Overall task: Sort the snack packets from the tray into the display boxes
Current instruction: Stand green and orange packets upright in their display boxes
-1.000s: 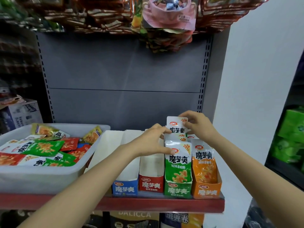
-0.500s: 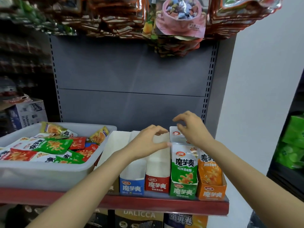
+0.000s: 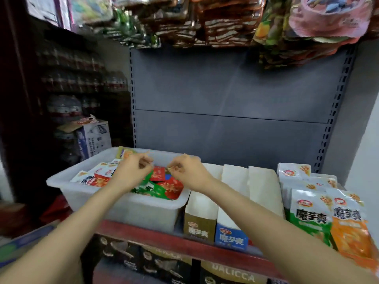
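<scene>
A white plastic tray (image 3: 123,203) on the left of the shelf holds several loose snack packets, among them a green one (image 3: 152,190), a red one (image 3: 158,174) and a yellow one (image 3: 126,153) at the back. My left hand (image 3: 131,172) and my right hand (image 3: 189,174) hover close together over the tray, fingers loosely curled, holding nothing. To the right stand the display boxes: brown (image 3: 200,228), blue (image 3: 230,239), one whose front my right arm hides (image 3: 263,189), then green packets (image 3: 309,214) and orange packets (image 3: 348,224) standing upright in theirs.
The red shelf edge (image 3: 164,240) runs below the tray and boxes. Hanging snack bags (image 3: 225,19) crowd the space overhead. A cardboard carton (image 3: 93,138) and stacked bottles stand in the dark aisle to the left. A white wall (image 3: 365,150) borders the right.
Both hands left the green display box, where they had pushed a packet down, and swung left over the tray. The view turned left with them.
</scene>
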A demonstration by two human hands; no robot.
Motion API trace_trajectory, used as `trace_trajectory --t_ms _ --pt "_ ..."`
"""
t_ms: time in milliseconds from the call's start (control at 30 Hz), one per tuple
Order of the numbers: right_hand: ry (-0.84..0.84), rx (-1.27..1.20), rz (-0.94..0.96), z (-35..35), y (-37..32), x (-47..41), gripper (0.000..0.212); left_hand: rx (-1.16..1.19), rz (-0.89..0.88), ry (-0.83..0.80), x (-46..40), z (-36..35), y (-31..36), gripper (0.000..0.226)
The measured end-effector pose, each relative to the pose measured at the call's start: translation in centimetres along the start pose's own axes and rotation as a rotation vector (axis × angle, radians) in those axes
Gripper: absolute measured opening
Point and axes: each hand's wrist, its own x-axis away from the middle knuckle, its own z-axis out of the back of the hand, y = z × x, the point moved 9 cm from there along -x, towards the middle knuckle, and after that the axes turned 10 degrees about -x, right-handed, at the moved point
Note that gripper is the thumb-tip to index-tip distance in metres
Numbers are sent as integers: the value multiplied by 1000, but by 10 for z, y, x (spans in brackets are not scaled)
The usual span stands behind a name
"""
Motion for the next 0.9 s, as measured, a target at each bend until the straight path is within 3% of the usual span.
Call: trace_trajectory --t_ms 100,200,267,467,567,733,900 --pt "-132 -1 -38 -46 -11 -24 30 -144 82 -66 -14 9 -54 32" --pt "-263 41 -67 -81 -15 -42 59 -282 120 -152 -22 10 -87 56" --pt "-321 66 -101 -96 -13 -53 67 -359 185 -204 -24 10 -106 67" --pt "-363 105 -193 -120 -3 -79 62 -469 214 -297 -27 -1 -115 70" --pt "-241 155 -182 -117 2 -88 56 -402 197 -302 -29 -4 -114 75" --pt "-154 -112 -256 -108 12 -84 32 -336 182 -244 -29 -2 -115 80" --pt "-65 -256 -312 -100 17 -80 24 -299 185 -198 -29 2 -117 89"
